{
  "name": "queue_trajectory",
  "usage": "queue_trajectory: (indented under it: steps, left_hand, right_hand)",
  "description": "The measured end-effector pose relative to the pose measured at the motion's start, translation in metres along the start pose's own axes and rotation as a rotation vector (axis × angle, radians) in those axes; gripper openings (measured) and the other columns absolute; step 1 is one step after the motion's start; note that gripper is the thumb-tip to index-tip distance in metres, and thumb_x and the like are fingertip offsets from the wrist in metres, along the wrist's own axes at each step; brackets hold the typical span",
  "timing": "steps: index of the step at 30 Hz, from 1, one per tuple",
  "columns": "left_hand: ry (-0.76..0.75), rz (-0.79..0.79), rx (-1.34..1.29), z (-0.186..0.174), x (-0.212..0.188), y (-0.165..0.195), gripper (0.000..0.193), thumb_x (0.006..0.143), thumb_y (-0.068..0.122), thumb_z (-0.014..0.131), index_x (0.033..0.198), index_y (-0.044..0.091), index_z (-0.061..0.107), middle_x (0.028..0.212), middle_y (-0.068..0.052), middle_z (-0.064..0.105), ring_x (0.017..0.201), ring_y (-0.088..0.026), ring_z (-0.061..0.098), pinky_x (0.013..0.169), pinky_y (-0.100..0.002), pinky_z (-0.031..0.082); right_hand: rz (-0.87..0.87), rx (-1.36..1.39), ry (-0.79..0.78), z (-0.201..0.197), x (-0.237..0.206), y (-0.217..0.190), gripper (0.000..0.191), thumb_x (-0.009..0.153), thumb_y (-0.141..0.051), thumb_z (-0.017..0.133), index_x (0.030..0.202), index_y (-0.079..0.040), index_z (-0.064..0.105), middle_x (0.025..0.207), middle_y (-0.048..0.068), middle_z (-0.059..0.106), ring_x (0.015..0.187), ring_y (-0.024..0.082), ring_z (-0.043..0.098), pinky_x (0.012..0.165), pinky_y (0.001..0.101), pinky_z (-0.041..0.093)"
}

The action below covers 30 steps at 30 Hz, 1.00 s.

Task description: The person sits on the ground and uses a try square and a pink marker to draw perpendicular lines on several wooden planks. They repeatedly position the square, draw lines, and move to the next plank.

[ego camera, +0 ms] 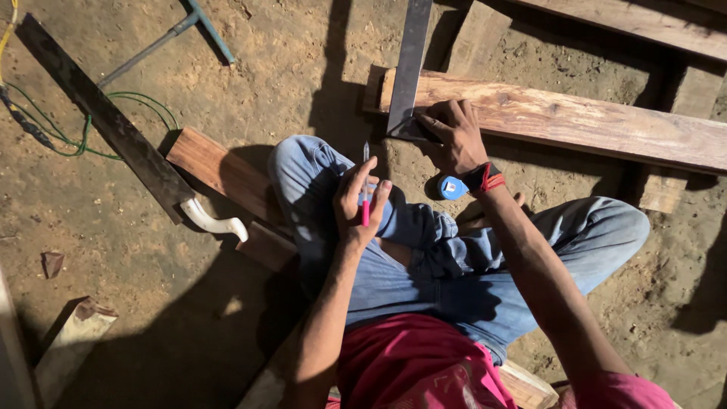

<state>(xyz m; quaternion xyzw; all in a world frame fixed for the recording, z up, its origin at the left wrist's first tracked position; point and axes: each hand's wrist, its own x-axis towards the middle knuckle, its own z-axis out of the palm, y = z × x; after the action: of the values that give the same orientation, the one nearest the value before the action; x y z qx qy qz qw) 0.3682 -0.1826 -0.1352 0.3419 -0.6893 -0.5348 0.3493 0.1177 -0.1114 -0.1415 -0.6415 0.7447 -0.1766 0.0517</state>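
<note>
item, nearest: left hand [362, 198], over the left knee, fingers pinched around a pink pen [366, 203] held upright, tip pointing away toward the plank. item, farther: right hand [453, 138], fingers spread and pressing flat on a steel square [410, 67] at the near-left end of the wooden plank [575, 117]. relation: blade runs across the plank's long axis; pen sits just short of, and left of, the blade; left hand nearer.

light: warm, hard, from upper right; shadows: long, dark, falling lower left; corners dim; focus: sharp, no blur
</note>
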Motion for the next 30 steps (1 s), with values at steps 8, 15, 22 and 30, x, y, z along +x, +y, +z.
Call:
queue_trajectory:
  steps: [8,15,22,30]
  left_hand:
    - [0.078,-0.086,-0.130,0.015,0.050,-0.023,0.024,0.102,0.013,0.069,0.122,0.001,0.068,0.098,-0.008,0.076,0.087,-0.014,0.071,0.077,-0.028,0.057]
    - [-0.099,0.143,-0.177,0.044,0.147,-0.032,0.026,0.097,0.004,0.068,0.121,-0.005,0.067,0.090,-0.012,0.069,0.081,-0.013,0.063,0.072,-0.028,0.053]
    - [-0.164,0.191,0.025,0.050,0.174,-0.023,0.022,0.091,0.005,0.071,0.111,-0.005,0.071,0.092,-0.015,0.073,0.083,-0.020,0.071,0.074,-0.031,0.056]
    - [-0.322,0.133,0.224,0.028,0.145,-0.013,0.017,0.089,0.006,0.075,0.105,0.001,0.076,0.079,-0.013,0.071,0.063,-0.019,0.066,0.054,-0.032,0.051]
  right_hand:
    - [0.008,-0.003,-0.017,-0.011,0.003,-0.006,0.056,0.089,-0.032,0.077,0.142,-0.014,0.068,0.125,0.019,0.057,0.112,0.042,0.047,0.102,0.0539,0.042]
    - [-0.007,0.021,0.010,-0.010,0.003,-0.004,0.050,0.087,-0.030,0.077,0.134,-0.014,0.073,0.128,0.016,0.058,0.114,0.040,0.048,0.099,0.0525,0.042]
    - [0.010,-0.022,-0.029,-0.005,0.002,0.003,0.050,0.088,-0.033,0.075,0.136,-0.018,0.072,0.132,0.022,0.053,0.120,0.043,0.046,0.109,0.0571,0.038]
    - [0.010,-0.033,-0.054,-0.002,0.001,0.008,0.056,0.084,-0.032,0.073,0.139,-0.021,0.070,0.135,0.028,0.051,0.124,0.049,0.044,0.109,0.0630,0.032]
